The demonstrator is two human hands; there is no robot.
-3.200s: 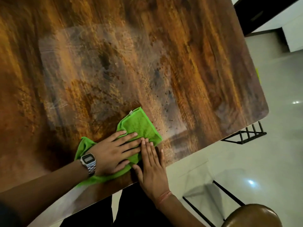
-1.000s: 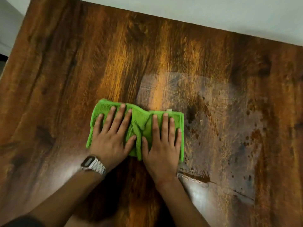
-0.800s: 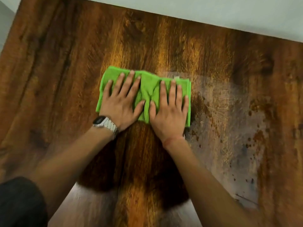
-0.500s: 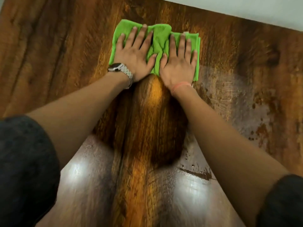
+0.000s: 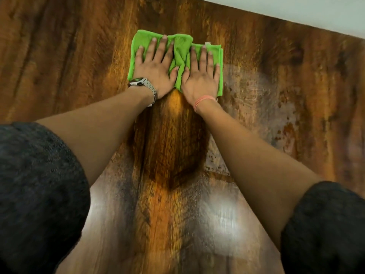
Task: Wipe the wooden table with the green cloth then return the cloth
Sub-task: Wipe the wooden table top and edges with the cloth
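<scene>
One green cloth point(image 5: 180, 54) lies bunched flat on the wooden table point(image 5: 286, 80), at about twelve o'clock in the view, near the far edge. Two hands press it down side by side: left hand point(image 5: 156, 69) at nine o'clock of the cloth, right hand point(image 5: 201, 76) at three, fingers spread, palms flat. To wipe well, keep even pressure and overlap strokes toward the streaky, speckled patch at three o'clock. One wristwatch point(image 5: 143, 85), one pink band point(image 5: 204, 100).

The left hand point(image 5: 156, 68) and right hand point(image 5: 200, 76) cover most of the crumpled green cloth point(image 5: 180, 50); the brown wooden tabletop point(image 5: 59, 56) runs past every edge, its near part seemingly motion-blurred.
</scene>
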